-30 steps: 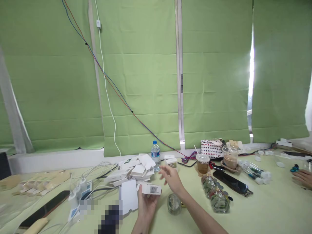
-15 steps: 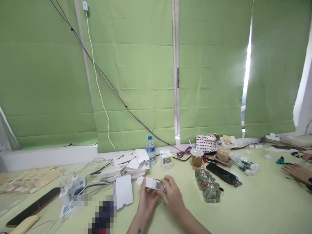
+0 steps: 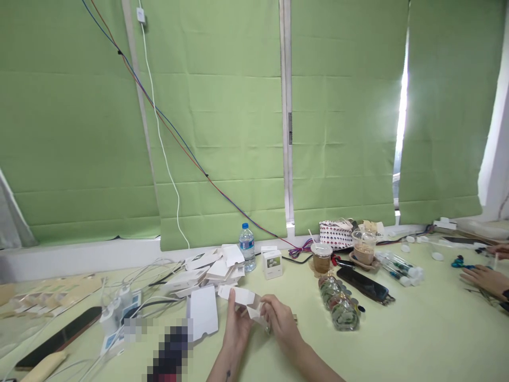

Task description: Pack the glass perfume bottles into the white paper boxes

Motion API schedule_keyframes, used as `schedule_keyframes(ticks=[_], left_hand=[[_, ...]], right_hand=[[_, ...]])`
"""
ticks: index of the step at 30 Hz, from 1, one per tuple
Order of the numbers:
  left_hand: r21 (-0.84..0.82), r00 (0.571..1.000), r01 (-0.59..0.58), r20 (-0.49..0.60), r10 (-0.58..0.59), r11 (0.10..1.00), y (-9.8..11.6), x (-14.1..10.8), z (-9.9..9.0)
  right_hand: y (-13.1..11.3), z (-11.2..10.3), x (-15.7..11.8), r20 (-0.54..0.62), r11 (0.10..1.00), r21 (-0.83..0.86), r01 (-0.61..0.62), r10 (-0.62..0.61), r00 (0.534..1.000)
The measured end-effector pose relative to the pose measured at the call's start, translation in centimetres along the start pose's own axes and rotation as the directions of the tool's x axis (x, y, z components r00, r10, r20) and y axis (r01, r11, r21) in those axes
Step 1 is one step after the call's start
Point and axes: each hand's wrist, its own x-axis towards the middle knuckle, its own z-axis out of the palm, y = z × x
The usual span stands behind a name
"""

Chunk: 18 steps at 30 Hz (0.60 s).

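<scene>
Near the table's front, my left hand [image 3: 235,328] grips a small white carton [image 3: 238,296], thumb on its upper face. My right hand [image 3: 280,321] pinches the carton's right end, where a flap stands out. A small object under my right hand is mostly hidden. Left of the hands lies a flat white carton [image 3: 204,312], and behind it is a heap of white cartons [image 3: 214,268]. Two white boxes, the front one [image 3: 272,264] with a green picture, stand beyond my hands.
A water bottle [image 3: 247,248] stands behind the heap. To the right are rolled packets in clear wrap [image 3: 338,302], drink cups [image 3: 321,258] and a black phone [image 3: 363,284]. Cables and a power strip [image 3: 123,313] lie left. Another person's hands [image 3: 487,278] are at far right.
The carton in my hands has tilted, and its right end now shows an open flap. My right hand has shifted slightly down. The other person's farther hand has moved left.
</scene>
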Motion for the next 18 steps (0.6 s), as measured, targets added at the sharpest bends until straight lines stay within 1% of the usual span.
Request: schedule_keyframes(ticks=[1, 2, 4, 5, 7, 8, 10, 13, 16, 18], left_hand=[[0.021, 1.0, -0.007, 0.009, 0.007, 1.0, -0.1, -0.1, 0.0], [0.042, 1.0, -0.019, 0.016, 0.018, 0.999, -0.2, -0.1, 0.1], [0.074, 0.998, -0.057, 0.027, 0.056, 0.996, -0.3, -0.3, 0.2], [0.079, 0.997, -0.078, 0.03, 0.076, 0.994, -0.3, -0.3, 0.2], [0.057, 0.993, -0.114, 0.023, 0.113, 0.992, 0.0, -0.4, 0.2], [0.041, 0.992, -0.128, 0.018, 0.128, 0.991, 0.1, -0.4, 0.3], [0.035, 0.989, -0.149, 0.015, 0.148, 0.988, 0.4, -0.4, 0.3], [0.075, 0.986, -0.164, 0.019, 0.163, 0.984, 0.7, -0.6, 0.4], [0.049, 0.987, -0.153, 0.061, 0.15, 0.987, 0.9, -0.8, 0.5], [0.021, 0.988, -0.125, 0.096, 0.122, 0.992, 1.2, -0.8, 0.6]], right_hand=[[0.1, 0.0, 0.0, 0.012, 1.0, -0.016, -0.017, 0.017, 1.0], [0.3, -0.1, 0.1, 0.033, 0.998, -0.07, -0.009, 0.012, 0.999], [0.7, -0.1, 0.1, 0.075, 0.977, -0.213, 0.035, -0.019, 0.997], [0.8, 0.0, 0.2, 0.077, 0.961, -0.274, 0.039, -0.019, 0.997], [1.1, 0.1, 0.1, 0.016, 0.935, -0.354, -0.017, 0.025, 1.0], [1.2, 0.1, 0.1, -0.021, 0.929, -0.364, -0.06, 0.056, 0.998], [1.2, 0.1, 0.1, -0.057, 0.933, -0.335, -0.134, 0.122, 0.991], [1.0, -0.1, 0.2, -0.043, 0.955, -0.231, -0.188, 0.183, 0.982], [0.9, -0.2, 0.5, -0.037, 0.963, -0.136, -0.233, 0.23, 0.973], [0.9, -0.2, 0.7, -0.017, 0.961, -0.088, -0.263, 0.262, 0.965]])
